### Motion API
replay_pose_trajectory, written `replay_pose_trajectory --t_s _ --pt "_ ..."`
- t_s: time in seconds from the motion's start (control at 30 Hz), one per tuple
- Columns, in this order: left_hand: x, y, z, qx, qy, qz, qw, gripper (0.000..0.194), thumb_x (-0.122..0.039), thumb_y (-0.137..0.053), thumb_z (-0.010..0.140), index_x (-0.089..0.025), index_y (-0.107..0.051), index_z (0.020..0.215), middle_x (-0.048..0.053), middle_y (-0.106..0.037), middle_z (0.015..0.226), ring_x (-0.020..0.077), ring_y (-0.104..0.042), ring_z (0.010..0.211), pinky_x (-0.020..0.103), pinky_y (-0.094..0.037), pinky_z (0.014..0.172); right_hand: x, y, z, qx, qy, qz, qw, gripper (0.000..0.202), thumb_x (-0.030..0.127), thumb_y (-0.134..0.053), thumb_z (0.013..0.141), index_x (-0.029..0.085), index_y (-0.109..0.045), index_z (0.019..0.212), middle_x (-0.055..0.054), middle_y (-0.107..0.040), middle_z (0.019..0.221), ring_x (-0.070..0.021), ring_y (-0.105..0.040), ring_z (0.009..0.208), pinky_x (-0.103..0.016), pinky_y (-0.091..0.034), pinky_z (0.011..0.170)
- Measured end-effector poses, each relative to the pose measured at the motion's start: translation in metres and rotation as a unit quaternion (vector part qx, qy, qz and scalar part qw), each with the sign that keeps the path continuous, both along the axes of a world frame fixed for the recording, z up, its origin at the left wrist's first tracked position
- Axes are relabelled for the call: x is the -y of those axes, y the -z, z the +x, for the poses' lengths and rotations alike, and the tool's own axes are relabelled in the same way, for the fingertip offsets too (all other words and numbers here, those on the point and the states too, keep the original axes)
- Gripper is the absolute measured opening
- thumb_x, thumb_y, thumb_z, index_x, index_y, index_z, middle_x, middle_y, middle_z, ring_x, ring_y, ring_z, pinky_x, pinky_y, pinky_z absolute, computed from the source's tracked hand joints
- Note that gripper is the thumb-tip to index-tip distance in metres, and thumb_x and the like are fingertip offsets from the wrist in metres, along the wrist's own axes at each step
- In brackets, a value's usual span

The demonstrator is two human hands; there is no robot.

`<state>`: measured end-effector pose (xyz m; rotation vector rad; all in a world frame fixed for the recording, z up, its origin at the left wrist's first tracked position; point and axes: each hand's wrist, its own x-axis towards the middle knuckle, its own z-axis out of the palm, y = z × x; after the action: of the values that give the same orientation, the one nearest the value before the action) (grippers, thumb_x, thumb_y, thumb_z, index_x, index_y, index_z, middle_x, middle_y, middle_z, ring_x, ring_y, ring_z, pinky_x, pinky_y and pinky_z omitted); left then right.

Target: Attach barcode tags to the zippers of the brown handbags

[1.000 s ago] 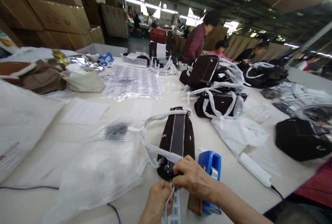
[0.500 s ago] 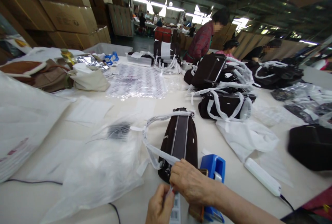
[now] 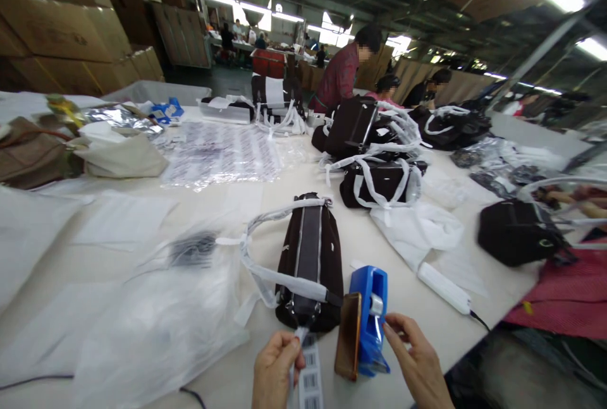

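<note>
On the near middle of the cream-coloured table (image 3: 379,244) I see a dark brown fabric bag (image 3: 313,257) with a grey band down its centre, lying lengthwise away from the worker. Its strap (image 3: 301,286), wound in white wrapping, loops out to the left and crosses back over the near part. The bag seems to lie where it lay 0.5 seconds ago.

At its near end the left hand (image 3: 279,358) pinches a thin white strip (image 3: 300,335) between thumb and forefinger, other fingers curled in. Beneath that hand runs a white paper strip of barcode labels (image 3: 310,374), more of it showing now.

The right hand is what changed: 0.5 seconds ago the 2 hands worked together at the bag's near end. Now the right hand (image 3: 412,352) is off the bag, its fingertips at the right side of a blue plastic tape dispenser (image 3: 367,289). I cannot tell whether they grasp tape. Against the dispenser's left side stands a shiny brown slab (image 3: 348,336).

A milky plastic bag (image 3: 165,314) spreads to the left; a white power strip (image 3: 443,287) lies to the right. Farther back is a heap of dark bags (image 3: 353,124) with white-wrapped handles, and behind it a co-worker in a dark red top (image 3: 339,74) leans over. Brown cardboard cartons (image 3: 61,26) are stacked far left.
</note>
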<state>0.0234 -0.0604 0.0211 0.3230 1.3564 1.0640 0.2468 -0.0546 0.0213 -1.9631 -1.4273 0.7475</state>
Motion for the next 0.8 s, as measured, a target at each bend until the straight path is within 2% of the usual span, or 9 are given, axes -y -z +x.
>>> replay_pose_trajectory --t_s 0.03,0.1,0.17,0.23,0.4,0.53,0.63,0.8 --pt "0.0 -0.001 0.0 0.005 -0.001 -0.003 1.0 0.028 -0.04 -0.062 0.058 -0.015 -0.049 0.054 -0.004 -0.047 0.044 0.0044 -0.031 0.037 0.018 -0.02 0.041 0.015 0.011 0.007 -0.027 0.039 -0.049 0.998 0.036 0.051 -0.048 0.074 0.018 -0.059 0.086 -0.007 -0.062 0.084 -0.0216 -0.056 0.076 -0.034 -0.046 0.069" --pt "0.0 -0.002 0.0 0.012 -0.001 -0.012 1.0 0.028 -0.04 -0.063 0.057 -0.015 -0.049 0.054 -0.005 -0.047 0.044 0.0043 -0.032 0.037 0.017 -0.022 0.041 0.041 0.032 0.013 -0.079 0.087 -0.098 0.988 0.041 0.055 -0.05 0.07 0.017 -0.061 0.082 -0.008 -0.064 0.081 -0.023 -0.057 0.078 -0.033 -0.046 0.071" --pt "0.0 -0.002 -0.001 0.017 0.012 -0.014 1.0 0.029 -0.04 -0.066 0.056 -0.016 -0.05 0.055 -0.005 -0.047 0.044 0.0046 -0.033 0.038 0.017 -0.024 0.041 0.057 0.047 0.01 -0.122 0.123 -0.102 0.98 0.042 0.055 -0.049 0.069 0.017 -0.062 0.083 -0.008 -0.065 0.083 -0.0238 -0.058 0.083 -0.032 -0.046 0.073" --pt "-0.001 -0.002 -0.004 0.02 0.028 -0.012 0.999 0.03 -0.04 -0.068 0.053 -0.016 -0.051 0.055 -0.004 -0.048 0.045 0.0054 -0.034 0.039 0.018 -0.026 0.042 0.062 0.055 0.003 -0.148 0.156 -0.101 0.971 0.043 0.054 -0.047 0.071 0.018 -0.062 0.088 -0.007 -0.065 0.089 -0.0235 -0.057 0.087 -0.031 -0.045 0.072" --pt "-0.002 0.0 -0.007 0.014 0.04 -0.014 0.999 0.03 -0.039 -0.07 0.049 -0.016 -0.052 0.054 -0.004 -0.049 0.045 0.0062 -0.036 0.041 0.018 -0.027 0.042 0.049 0.051 -0.01 -0.173 0.205 -0.097 0.958 0.043 0.055 -0.049 0.068 0.017 -0.062 0.083 -0.007 -0.064 0.087 -0.0239 -0.055 0.088 -0.032 -0.042 0.074" --pt "-0.002 -0.001 -0.006 0.012 0.035 -0.005 0.999 0.028 -0.038 -0.069 0.049 -0.015 -0.052 0.054 -0.003 -0.05 0.046 0.0066 -0.036 0.042 0.019 -0.027 0.042 0.037 0.043 -0.014 -0.232 0.234 -0.11 0.938 0.031 0.047 -0.055 0.061 0.016 -0.06 0.062 -0.005 -0.062 0.067 -0.0207 -0.054 0.072 -0.032 -0.04 0.07" --pt "-0.002 -0.003 -0.006 0.017 0.031 -0.006 0.999 0.028 -0.037 -0.069 0.048 -0.015 -0.052 0.054 -0.003 -0.05 0.046 0.0067 -0.036 0.041 0.019 -0.026 0.041 0.032 0.039 -0.017 -0.253 0.244 -0.112 0.93 0.026 0.043 -0.055 0.057 0.017 -0.056 0.055 -0.003 -0.058 0.059 -0.0175 -0.052 0.062 -0.03 -0.04 0.065" --pt "-0.003 -0.005 -0.007 0.021 0.038 -0.001 0.999 0.028 -0.037 -0.069 0.05 -0.015 -0.053 0.057 -0.004 -0.05 0.047 0.0062 -0.036 0.041 0.018 -0.027 0.042 0.049 0.036 -0.02 -0.242 0.241 -0.075 0.937 0.027 0.044 -0.056 0.057 0.018 -0.052 0.054 0.0 -0.051 0.057 -0.0158 -0.047 0.061 -0.029 -0.038 0.062"
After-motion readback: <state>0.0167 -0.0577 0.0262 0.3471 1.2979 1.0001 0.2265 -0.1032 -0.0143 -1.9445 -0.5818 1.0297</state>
